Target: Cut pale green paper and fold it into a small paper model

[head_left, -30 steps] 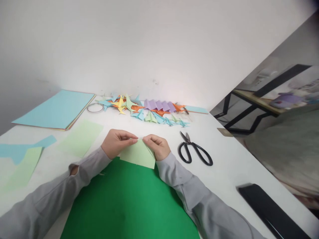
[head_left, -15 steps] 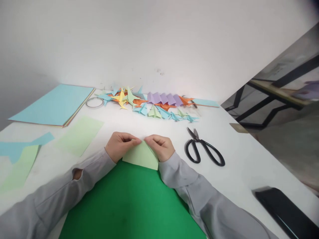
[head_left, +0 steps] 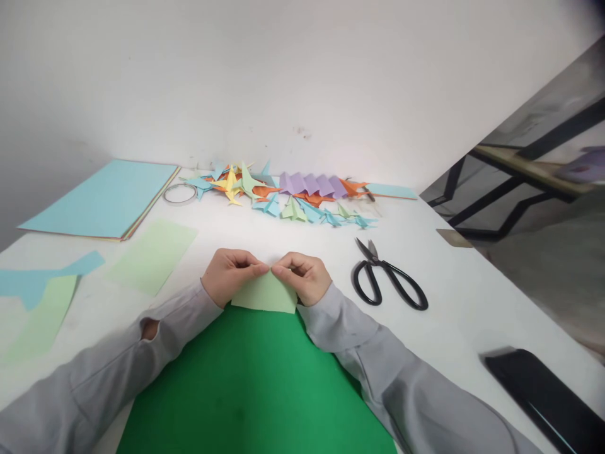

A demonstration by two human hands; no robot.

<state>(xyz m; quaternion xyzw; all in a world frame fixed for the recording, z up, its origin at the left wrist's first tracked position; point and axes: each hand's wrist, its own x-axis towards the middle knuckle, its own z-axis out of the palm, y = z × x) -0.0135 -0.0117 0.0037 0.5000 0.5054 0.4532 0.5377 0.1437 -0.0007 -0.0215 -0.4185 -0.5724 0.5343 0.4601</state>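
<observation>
Fingers (head_left: pixel 258 271) of the left hand (head_left: pixel 228 277) and right hand (head_left: pixel 308 277) pinch the upper edge of a small pale-green paper sheet (head_left: pixel 263 297) between them, at the far end of a flat bright-green panel (head_left: pixel 255 384); black-handled metal scissors (head_left: pixel 375 260) lie to the right on the white surface (head_left: pixel 449 328).

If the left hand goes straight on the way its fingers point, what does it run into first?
Most likely the right hand, facing the left hand across the top of the pale green paper both pinch. Whether their fingertips touch is unclear.
</observation>
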